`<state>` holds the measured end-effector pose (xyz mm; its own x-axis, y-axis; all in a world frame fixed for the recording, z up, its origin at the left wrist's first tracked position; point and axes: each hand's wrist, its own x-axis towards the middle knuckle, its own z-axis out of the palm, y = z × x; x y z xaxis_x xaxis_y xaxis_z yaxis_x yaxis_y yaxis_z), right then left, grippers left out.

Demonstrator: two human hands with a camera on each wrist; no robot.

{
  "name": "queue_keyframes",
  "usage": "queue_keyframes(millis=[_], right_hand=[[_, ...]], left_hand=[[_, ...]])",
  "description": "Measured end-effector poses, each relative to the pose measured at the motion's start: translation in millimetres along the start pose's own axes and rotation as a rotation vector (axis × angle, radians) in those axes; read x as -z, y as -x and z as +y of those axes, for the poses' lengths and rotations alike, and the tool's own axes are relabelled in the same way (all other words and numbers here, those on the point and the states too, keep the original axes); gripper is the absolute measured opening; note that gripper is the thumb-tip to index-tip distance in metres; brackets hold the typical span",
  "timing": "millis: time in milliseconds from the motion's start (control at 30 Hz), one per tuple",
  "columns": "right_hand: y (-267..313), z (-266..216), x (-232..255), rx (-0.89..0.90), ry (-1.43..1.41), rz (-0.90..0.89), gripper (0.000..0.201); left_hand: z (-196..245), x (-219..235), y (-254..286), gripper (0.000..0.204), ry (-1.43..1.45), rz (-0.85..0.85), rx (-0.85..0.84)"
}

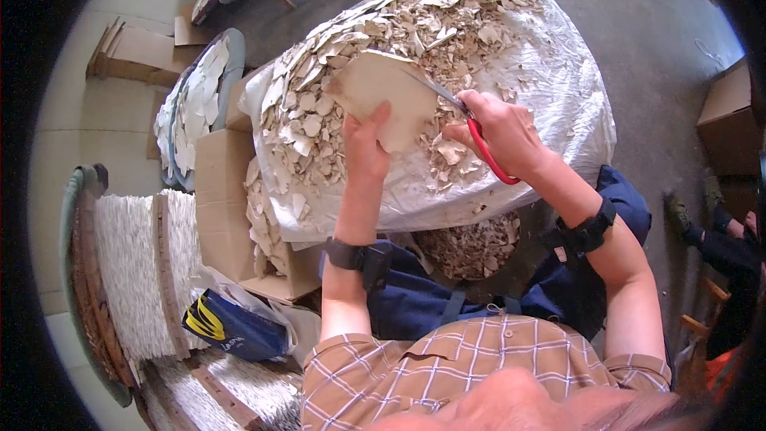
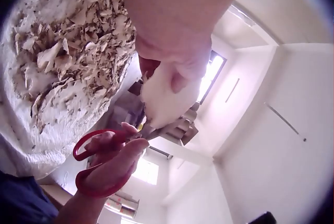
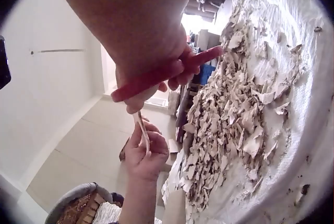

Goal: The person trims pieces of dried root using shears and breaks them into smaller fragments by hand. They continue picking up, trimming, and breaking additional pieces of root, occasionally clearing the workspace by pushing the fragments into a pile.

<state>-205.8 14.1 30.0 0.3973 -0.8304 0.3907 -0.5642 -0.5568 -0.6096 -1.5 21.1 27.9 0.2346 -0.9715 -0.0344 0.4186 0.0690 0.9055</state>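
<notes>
In the head view my left hand (image 1: pixel 367 144) pinches a thin, flat, cream-coloured piece (image 1: pixel 375 88), its thumb lying on the near face. This piece is broad and rounded, with a brownish patch along its left edge. My right hand (image 1: pixel 507 132) grips red-handled scissors (image 1: pixel 481 144), whose metal blades overlap the piece's upper right edge. From the left wrist the red handles (image 2: pixel 86 182) show looped around the right-hand fingers, with the blades close to the piece's lower end (image 2: pixel 167 98). The right wrist view shows the piece nearly edge-on in the left hand (image 3: pixel 148 156).
Beneath the hands, a heap of broken pale flakes (image 1: pixel 311 124) covers much of a white-sheeted surface (image 1: pixel 566 104). A container of brownish scraps (image 1: pixel 471 251) stands between the knees. At left are a cardboard box (image 1: pixel 222 191), stacked white sheets (image 1: pixel 132 271) and a blue bag (image 1: pixel 235 327).
</notes>
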Motion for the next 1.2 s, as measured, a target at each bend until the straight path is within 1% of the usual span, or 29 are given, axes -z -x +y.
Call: queue_keyframes(millis=[133,267,333,367,400,467,500,533,567,600,667,800,833,900,967,1067,1167,1200], right_hand=[[0,1,-3,-0.017,0.028,-0.029,0.041],[0,4,-8,0.018,0.047,0.012,0.039],[0,3,-8,-0.077,0.034,-0.049,0.038],[0,2,-9,-0.076,0.034,-0.047,0.038],[0,1,-12,-0.092,-0.002,-0.038,0.038],[-1,-1,-16,-0.106,-0.036,-0.029,0.038],[-2,-2,-18,-0.152,-0.062,0.024,0.039],[-2,-3,-20,-0.196,-0.091,0.076,0.039],[-3,-2,-20,-0.19,-0.096,0.073,0.039],[-3,-1,-19,-0.185,-0.08,0.08,0.04],[-4,-2,-19,-0.177,-0.065,0.089,0.04],[-1,-7,-14,-0.172,-0.035,0.023,0.043],[-1,-7,-14,-0.174,-0.018,0.003,0.044],[0,-7,-15,-0.167,-0.008,0.015,0.043],[0,-7,-16,-0.159,0.002,0.027,0.043],[-1,-7,-15,-0.157,0.011,0.013,0.041],[-1,-4,-19,-0.162,-0.026,-0.005,0.04],[0,-3,-21,-0.163,-0.09,0.014,0.039]], left_hand=[[-3,7,-1,0.045,0.045,-0.051,0.015],[-4,11,-2,0.046,0.044,-0.08,0.016],[-4,13,-1,0.046,0.047,-0.073,0.03],[-4,13,-1,0.046,0.052,-0.066,0.045],[-5,13,-1,0.046,0.052,-0.068,0.044],[-8,13,-3,0.046,0.151,-0.108,0.081],[-8,11,-4,0.046,0.152,-0.107,0.079],[-9,9,-5,0.043,0.211,-0.059,0.081],[-9,8,-6,0.039,0.268,-0.009,0.083],[-11,11,-9,0.039,0.264,-0.004,0.078],[-14,15,-15,0.039,0.294,0.101,0.09],[-18,10,-14,0.041,0.342,0.089,0.111],[-18,7,-12,0.043,0.322,0.089,0.093],[-18,3,-9,0.045,0.3,0.09,0.074],[-18,0,-8,0.045,0.292,0.144,0.096],[-25,5,-12,0.044,0.297,0.129,0.071],[-23,3,-10,0.043,0.291,0.128,0.082],[-23,3,-11,0.043,0.291,0.127,0.082]])
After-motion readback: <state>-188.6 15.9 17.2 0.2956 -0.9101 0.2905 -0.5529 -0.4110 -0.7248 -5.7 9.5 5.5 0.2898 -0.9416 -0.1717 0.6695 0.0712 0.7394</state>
